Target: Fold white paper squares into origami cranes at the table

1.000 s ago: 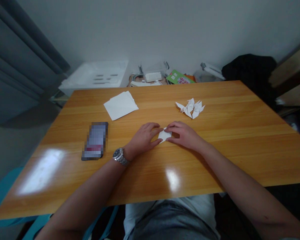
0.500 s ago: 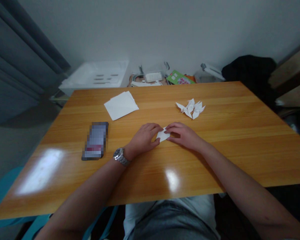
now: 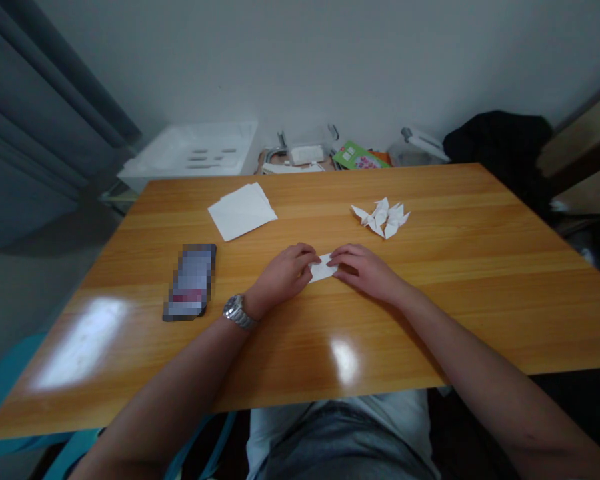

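Apparently folding: pinching the small white paper (image 3: pixel 323 268) near the frame's centre, holding its left end with the left hand (image 3: pixel 284 270) and its right end with the right hand (image 3: pixel 365 270); probably calling for aligned edges, firm creasing.

The wooden table (image 3: pixel 290 360) bears a phone (image 3: pixel 190 283), white sheets (image 3: pixel 243 211), folded papers (image 3: pixel 381 213) and a slip (image 3: pixel 322 269).

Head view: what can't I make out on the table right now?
All in the head view:
Small white paper: left end partly hidden by the left hand, right end partly by the right hand; creases too small to tell.
Phone: screen content, masked by pixel blocks.
Folded white pieces: exact count, because they overlap.
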Demonstrator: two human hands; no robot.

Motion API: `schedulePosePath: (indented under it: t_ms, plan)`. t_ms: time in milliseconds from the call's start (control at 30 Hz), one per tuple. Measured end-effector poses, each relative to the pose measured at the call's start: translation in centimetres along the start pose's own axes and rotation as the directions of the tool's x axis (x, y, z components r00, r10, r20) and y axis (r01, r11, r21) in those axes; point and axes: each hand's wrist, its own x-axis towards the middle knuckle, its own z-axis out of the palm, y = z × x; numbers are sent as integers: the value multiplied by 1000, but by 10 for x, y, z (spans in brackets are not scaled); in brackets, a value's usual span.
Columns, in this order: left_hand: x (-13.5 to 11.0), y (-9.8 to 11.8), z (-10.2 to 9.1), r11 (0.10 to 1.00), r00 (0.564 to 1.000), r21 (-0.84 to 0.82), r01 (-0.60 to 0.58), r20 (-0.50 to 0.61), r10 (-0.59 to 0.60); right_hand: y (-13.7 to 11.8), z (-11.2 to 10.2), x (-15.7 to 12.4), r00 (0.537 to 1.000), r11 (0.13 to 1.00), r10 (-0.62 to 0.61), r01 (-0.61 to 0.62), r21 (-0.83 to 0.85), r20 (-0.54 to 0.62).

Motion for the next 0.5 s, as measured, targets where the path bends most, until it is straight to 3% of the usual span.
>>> schedulePosePath:
  t_ms: [133,500]
  plan:
    - [-1,-3,-1,998,998,46,49,-37,-47,1,2,0,1000,1000,3,-3,-11,-6]
    - [-3,-7,-2,990,998,127,61,18,-63,2,7,-1,999,998,-38,38,-50,-6]
